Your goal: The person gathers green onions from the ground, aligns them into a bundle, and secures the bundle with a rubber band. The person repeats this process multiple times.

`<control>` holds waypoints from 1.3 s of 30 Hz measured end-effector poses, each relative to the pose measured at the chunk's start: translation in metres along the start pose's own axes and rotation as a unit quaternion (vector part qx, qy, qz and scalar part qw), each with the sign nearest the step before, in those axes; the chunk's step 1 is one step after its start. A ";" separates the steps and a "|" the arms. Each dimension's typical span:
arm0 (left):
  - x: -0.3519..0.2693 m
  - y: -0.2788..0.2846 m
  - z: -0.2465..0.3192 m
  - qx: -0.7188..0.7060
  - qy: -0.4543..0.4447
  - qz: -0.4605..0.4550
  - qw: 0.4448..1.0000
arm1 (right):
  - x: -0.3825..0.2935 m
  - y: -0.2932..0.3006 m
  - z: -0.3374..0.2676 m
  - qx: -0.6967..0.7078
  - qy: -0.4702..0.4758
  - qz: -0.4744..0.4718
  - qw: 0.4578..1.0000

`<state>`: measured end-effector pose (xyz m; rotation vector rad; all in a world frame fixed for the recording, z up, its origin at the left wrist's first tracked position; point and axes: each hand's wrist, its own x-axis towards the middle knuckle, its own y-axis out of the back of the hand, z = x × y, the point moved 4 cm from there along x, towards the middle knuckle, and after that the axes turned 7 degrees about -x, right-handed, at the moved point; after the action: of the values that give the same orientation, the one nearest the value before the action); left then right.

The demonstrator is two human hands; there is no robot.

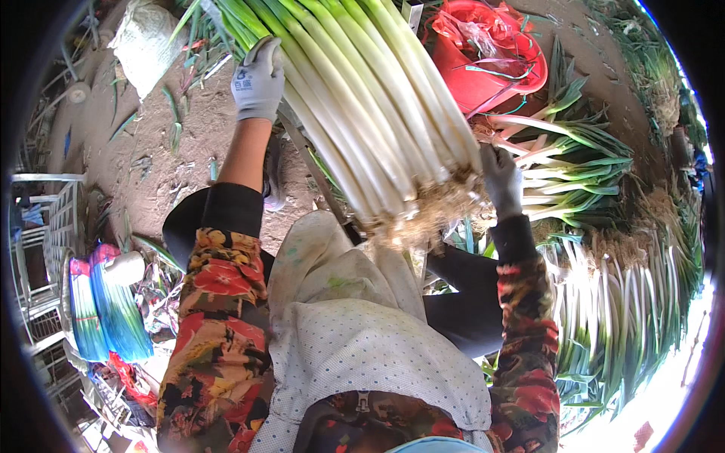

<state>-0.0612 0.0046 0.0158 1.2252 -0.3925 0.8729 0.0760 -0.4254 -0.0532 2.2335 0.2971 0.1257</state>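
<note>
A flat row of large green onions point(362, 113) lies side by side before me, green tops toward the upper left and shaggy roots point(419, 215) toward my lap. My left hand point(259, 76), in a pale grey knit glove, has its fingers curled over the row's left edge, where green turns to white. By the root end at the right edge is my right hand point(503, 178), gloved too, with its fingers bent against the outermost stalk. Whether it grips that stalk is hard to see. The roots look blurred. A narrow metal support point(317, 164) shows beneath the row.
A red bucket point(476, 85) holding plastic strips stands beyond my right hand. Loose green onions point(566, 170) and a long heap of them point(617, 300) lie at right. Wrapped bundles point(116, 306), a white crate point(59, 221) and a white woven sack point(144, 45) are at left.
</note>
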 end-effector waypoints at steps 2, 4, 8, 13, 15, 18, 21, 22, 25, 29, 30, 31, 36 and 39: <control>0.008 0.011 -0.007 0.016 0.052 -0.080 0.995 | -0.032 -0.003 -0.017 -0.016 -0.026 -0.071 0.997; 0.011 0.029 0.016 0.111 -0.034 -0.006 0.993 | -0.051 -0.005 -0.036 -0.007 -0.002 -0.125 0.992; -0.005 0.021 0.103 -0.129 -0.152 -0.057 0.978 | -0.055 0.001 -0.078 -0.065 0.160 -0.007 0.985; -0.064 -0.002 0.166 -0.087 -0.250 -0.246 0.932 | -0.043 -0.005 -0.117 0.003 0.262 0.075 0.962; -0.068 0.002 0.165 -0.129 -0.224 -0.211 0.943 | -0.041 -0.018 -0.133 -0.012 0.283 0.042 0.958; -0.069 0.004 0.161 -0.131 -0.197 -0.215 0.948 | -0.038 -0.042 -0.154 -0.072 0.303 -0.038 0.949; -0.070 0.004 0.159 -0.134 -0.173 -0.236 0.947 | -0.034 -0.059 -0.165 -0.195 0.296 -0.083 0.931; -0.070 0.005 0.160 -0.135 -0.177 -0.217 0.950 | -0.035 -0.062 -0.167 -0.234 0.285 -0.104 0.924; -0.072 0.006 0.159 -0.138 -0.177 -0.201 0.953 | -0.035 -0.066 -0.172 -0.229 0.265 -0.125 0.928; -0.075 0.004 0.156 -0.129 -0.174 -0.209 0.954 | -0.030 -0.070 -0.175 -0.246 0.246 -0.181 0.920; -0.075 0.003 0.154 -0.143 -0.152 -0.203 0.957 | -0.025 -0.072 -0.176 -0.260 0.244 -0.200 0.912; -0.075 0.003 0.154 -0.161 -0.136 -0.192 0.958 | -0.018 -0.072 -0.177 -0.273 0.246 -0.203 0.908; -0.077 0.003 0.154 -0.152 -0.117 -0.163 0.968 | 0.011 -0.079 -0.181 -0.271 0.268 -0.322 0.866; -0.078 0.001 0.152 -0.155 -0.091 -0.188 0.966 | 0.016 -0.080 -0.179 -0.271 0.243 -0.325 0.873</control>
<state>-0.0828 -0.1648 0.0123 1.0441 -0.4088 0.3587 0.0432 -0.2380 -0.0036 1.4198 1.1232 0.3575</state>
